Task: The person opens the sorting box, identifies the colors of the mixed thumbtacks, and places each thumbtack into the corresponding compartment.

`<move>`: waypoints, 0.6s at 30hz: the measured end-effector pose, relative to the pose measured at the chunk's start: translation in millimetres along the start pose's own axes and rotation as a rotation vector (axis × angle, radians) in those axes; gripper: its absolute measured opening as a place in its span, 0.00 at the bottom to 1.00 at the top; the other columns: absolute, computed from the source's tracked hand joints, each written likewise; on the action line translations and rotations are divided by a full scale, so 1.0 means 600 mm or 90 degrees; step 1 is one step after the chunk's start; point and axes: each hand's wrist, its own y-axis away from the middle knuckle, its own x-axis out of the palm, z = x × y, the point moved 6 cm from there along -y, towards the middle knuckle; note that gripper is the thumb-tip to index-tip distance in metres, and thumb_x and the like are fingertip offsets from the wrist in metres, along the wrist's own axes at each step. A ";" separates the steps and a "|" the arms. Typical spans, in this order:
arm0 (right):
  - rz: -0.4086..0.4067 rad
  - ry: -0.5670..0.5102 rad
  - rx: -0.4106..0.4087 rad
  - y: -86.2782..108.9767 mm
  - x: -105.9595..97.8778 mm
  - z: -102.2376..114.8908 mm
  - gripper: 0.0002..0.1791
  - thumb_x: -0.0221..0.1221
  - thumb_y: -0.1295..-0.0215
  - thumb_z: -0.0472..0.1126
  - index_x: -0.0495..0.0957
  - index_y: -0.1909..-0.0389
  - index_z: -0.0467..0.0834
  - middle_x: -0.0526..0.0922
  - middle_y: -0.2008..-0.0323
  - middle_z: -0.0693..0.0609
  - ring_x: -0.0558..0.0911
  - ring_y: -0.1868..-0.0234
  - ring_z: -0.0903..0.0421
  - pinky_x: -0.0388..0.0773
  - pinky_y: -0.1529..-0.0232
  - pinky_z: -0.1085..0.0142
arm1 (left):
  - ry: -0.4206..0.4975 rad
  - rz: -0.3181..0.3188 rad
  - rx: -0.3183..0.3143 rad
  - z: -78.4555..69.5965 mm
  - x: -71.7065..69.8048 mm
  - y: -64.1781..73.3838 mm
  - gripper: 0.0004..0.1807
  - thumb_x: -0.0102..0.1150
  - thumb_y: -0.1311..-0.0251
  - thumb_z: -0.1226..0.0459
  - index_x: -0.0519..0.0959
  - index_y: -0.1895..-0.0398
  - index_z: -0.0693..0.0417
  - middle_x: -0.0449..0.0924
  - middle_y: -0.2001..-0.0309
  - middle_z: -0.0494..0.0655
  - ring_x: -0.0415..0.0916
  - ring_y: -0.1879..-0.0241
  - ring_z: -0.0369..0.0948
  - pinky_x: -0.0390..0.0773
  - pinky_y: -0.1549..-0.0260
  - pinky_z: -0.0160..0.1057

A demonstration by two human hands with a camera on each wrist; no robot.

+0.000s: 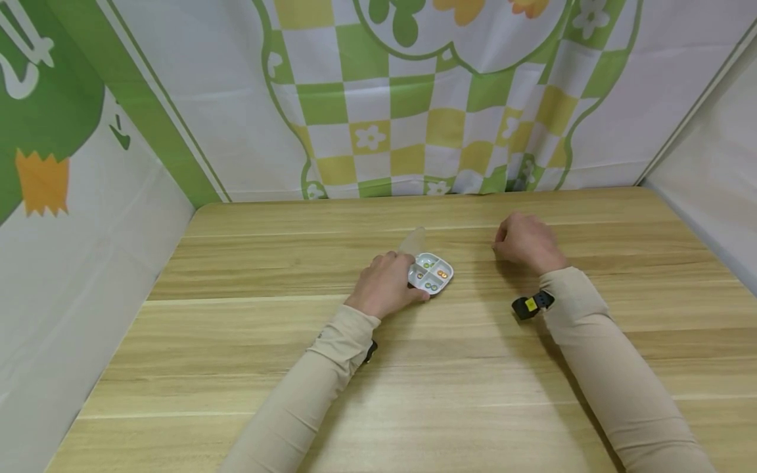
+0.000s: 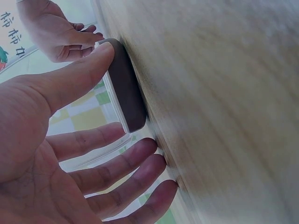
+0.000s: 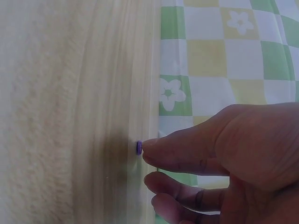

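A small white pill case with a dark brown base lies on the table at the centre, divided into several compartments. Its translucent lid stands open toward the back. Small ring-like pieces, orange and green among them, lie in the compartments. My left hand grips the case from the left, thumb at the near side and index finger at the far side; the other fingers reach past it. To the right, my right hand pinches a small purple piece at its fingertips, close over the table.
The wooden table runs back to a checkered green, yellow and white curtain. White cloth walls border both sides. A black wrist strap with a yellow mark sits at the right sleeve.
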 end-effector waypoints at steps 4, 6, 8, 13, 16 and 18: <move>-0.003 0.004 -0.003 0.000 0.001 -0.001 0.08 0.64 0.37 0.41 0.86 0.70 0.41 0.85 0.67 0.43 0.81 0.65 0.42 0.76 0.67 0.47 | -0.001 0.001 -0.001 0.000 0.000 0.000 0.34 0.77 0.47 0.50 0.80 0.42 0.62 0.82 0.55 0.55 0.78 0.57 0.50 0.79 0.59 0.49; -0.004 0.005 -0.005 0.000 0.002 -0.002 0.08 0.64 0.38 0.41 0.86 0.70 0.41 0.85 0.67 0.43 0.81 0.65 0.42 0.76 0.67 0.47 | -0.002 0.001 -0.002 0.000 0.000 0.000 0.34 0.77 0.47 0.50 0.80 0.43 0.61 0.82 0.55 0.55 0.78 0.57 0.50 0.79 0.59 0.49; -0.004 0.004 -0.002 0.000 0.002 -0.002 0.07 0.64 0.38 0.41 0.86 0.70 0.42 0.85 0.68 0.43 0.81 0.65 0.42 0.76 0.67 0.47 | -0.005 0.001 -0.002 0.000 -0.001 0.000 0.34 0.77 0.47 0.50 0.80 0.42 0.61 0.82 0.55 0.55 0.78 0.58 0.50 0.79 0.60 0.49; -0.001 -0.002 0.007 0.000 0.002 -0.003 0.07 0.63 0.39 0.41 0.85 0.71 0.42 0.84 0.70 0.44 0.81 0.65 0.43 0.76 0.69 0.49 | -0.009 -0.001 0.000 -0.001 -0.001 0.000 0.34 0.77 0.47 0.49 0.80 0.42 0.61 0.82 0.55 0.55 0.78 0.58 0.50 0.80 0.60 0.50; 0.000 -0.004 0.007 0.000 0.003 -0.003 0.07 0.63 0.39 0.41 0.85 0.71 0.42 0.84 0.70 0.44 0.80 0.65 0.43 0.75 0.69 0.49 | -0.010 -0.002 -0.001 -0.001 -0.001 0.000 0.34 0.77 0.47 0.49 0.80 0.42 0.61 0.82 0.55 0.55 0.78 0.58 0.50 0.80 0.60 0.50; -0.001 -0.003 0.008 -0.001 0.003 -0.004 0.07 0.63 0.39 0.41 0.85 0.71 0.42 0.84 0.70 0.44 0.80 0.65 0.43 0.75 0.69 0.49 | -0.010 -0.003 -0.001 -0.001 -0.001 0.000 0.34 0.77 0.47 0.49 0.80 0.42 0.61 0.82 0.55 0.55 0.78 0.58 0.50 0.80 0.60 0.50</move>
